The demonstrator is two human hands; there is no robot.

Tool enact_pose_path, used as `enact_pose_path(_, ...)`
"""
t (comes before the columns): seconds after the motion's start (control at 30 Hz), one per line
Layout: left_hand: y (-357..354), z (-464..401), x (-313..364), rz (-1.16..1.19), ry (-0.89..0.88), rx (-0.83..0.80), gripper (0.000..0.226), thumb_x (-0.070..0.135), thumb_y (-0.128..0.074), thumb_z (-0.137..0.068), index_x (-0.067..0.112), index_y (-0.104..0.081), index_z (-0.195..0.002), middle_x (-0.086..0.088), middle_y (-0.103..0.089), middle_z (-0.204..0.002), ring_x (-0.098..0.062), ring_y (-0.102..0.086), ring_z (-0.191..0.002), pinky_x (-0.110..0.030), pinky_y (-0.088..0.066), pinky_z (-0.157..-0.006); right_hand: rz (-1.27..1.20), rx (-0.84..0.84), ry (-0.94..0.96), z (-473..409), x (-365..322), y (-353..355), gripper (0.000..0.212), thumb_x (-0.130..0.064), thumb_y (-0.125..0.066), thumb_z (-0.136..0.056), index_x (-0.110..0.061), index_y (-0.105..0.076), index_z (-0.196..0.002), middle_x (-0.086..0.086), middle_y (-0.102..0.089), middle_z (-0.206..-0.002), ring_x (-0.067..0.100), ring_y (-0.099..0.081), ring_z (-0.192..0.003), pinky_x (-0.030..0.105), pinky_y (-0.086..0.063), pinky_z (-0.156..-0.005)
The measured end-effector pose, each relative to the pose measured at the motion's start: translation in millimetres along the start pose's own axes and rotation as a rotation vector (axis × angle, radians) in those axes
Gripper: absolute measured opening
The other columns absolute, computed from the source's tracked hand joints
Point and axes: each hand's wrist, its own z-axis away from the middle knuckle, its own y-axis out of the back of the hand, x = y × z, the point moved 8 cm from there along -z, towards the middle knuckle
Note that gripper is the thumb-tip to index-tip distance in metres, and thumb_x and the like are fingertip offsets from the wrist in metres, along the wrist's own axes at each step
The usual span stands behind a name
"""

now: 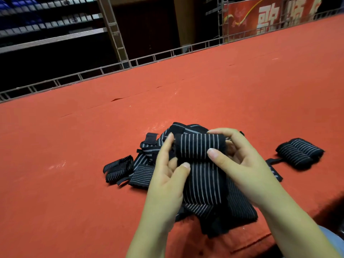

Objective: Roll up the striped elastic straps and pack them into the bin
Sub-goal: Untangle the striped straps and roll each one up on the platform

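Observation:
A black strap with thin white stripes (200,146) is partly wound into a roll between both hands, its loose tail hanging down toward me (204,187). My left hand (167,174) pinches the roll's left end. My right hand (236,159) grips its right end, thumb across the front. Behind and under the hands lies a heap of unrolled striped straps (145,164). A finished roll (299,153) lies on the table to the right. Another small roll (118,168) sits to the left of the heap. No bin is in view.
The work surface is a red felt-covered table (186,90), with slits in the cloth near its far side. A metal rail (111,67) runs along the far edge. Dark shelving stands at the back left, and a red banner (260,17) at the back right.

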Motion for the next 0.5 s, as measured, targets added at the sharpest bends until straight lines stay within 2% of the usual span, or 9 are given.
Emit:
enact_pose_path(0.1, -3.7, 0.8, -4.6, -0.012, 0.053, -0.021, 0.054, -0.006, -0.041, -0.099, 0.028, -0.045, -0.141, -0.002, -0.073, -0.113, -0.022, -0.068, -0.109, -0.04, -0.053, -0.095, 0.163, 0.01, 0.05, 0.6, 1.0, 3.5, 0.028, -0.026, -0.067, -0.086, -0.042, -0.059, -0.108, -0.011, -0.069, -0.101, 0.006, -0.065, -0.097, 0.028, -0.051, -0.085)
enact_pose_path(0.2, 0.0, -0.9, -8.1, 0.01, 0.087, 0.009, 0.057, -0.006, -0.042, -0.098, 0.033, -0.047, -0.139, -0.004, -0.074, -0.109, -0.022, -0.069, -0.104, -0.041, -0.052, -0.092, 0.297, -0.016, 0.083, 2.4, 1.2, 1.2, 0.035, -0.025, -0.062, -0.082, -0.049, -0.057, -0.106, -0.012, -0.067, -0.107, 0.007, -0.063, -0.104, 0.034, -0.048, -0.093)
enact_pose_path(0.27, 2.7, -1.3, -9.7, 0.025, 0.107, 0.018, 0.061, -0.006, -0.044, -0.097, 0.039, -0.046, -0.14, -0.004, -0.074, -0.109, -0.02, -0.07, -0.1, -0.041, -0.052, -0.09, 0.303, -0.041, 0.08, 2.6, 1.1, 0.0, 0.034, -0.023, -0.062, -0.081, -0.048, -0.058, -0.104, -0.016, -0.065, -0.109, 0.006, -0.061, -0.107, 0.031, -0.045, -0.095)
enact_pose_path(0.33, 3.4, -0.4, -8.2, 0.036, 0.105, 0.022, 0.061, -0.004, -0.05, -0.095, 0.04, -0.048, -0.138, -0.002, -0.073, -0.112, -0.019, -0.069, -0.104, -0.039, -0.053, -0.092, 0.292, -0.071, 0.06, 1.1, 1.7, -0.4, 0.033, -0.021, -0.062, -0.079, -0.045, -0.059, -0.102, -0.018, -0.064, -0.109, 0.004, -0.06, -0.107, 0.026, -0.044, -0.094)
enact_pose_path(0.4, 2.3, 0.2, -6.6, 0.049, 0.091, 0.024, 0.056, 0.009, -0.061, -0.088, 0.036, -0.051, -0.136, 0.001, -0.072, -0.115, -0.019, -0.067, -0.111, -0.039, -0.051, -0.096, 0.275, -0.095, 0.043, 0.2, 1.0, -1.0, 0.033, -0.018, -0.063, -0.077, -0.043, -0.061, -0.099, -0.015, -0.065, -0.109, 0.004, -0.061, -0.106, 0.024, -0.044, -0.093)
enact_pose_path(0.5, 4.6, -0.8, -5.7, 0.066, 0.077, 0.07, 0.04, 0.034, -0.07, -0.086, 0.032, -0.058, -0.124, 0.001, -0.074, -0.108, -0.017, -0.07, -0.103, -0.036, -0.054, -0.087, 0.237, -0.133, 0.028, 1.1, 3.7, -3.2, 0.035, -0.012, -0.063, -0.075, -0.04, -0.064, -0.097, -0.014, -0.066, -0.101, 0.003, -0.063, -0.099, 0.021, -0.046, -0.089)
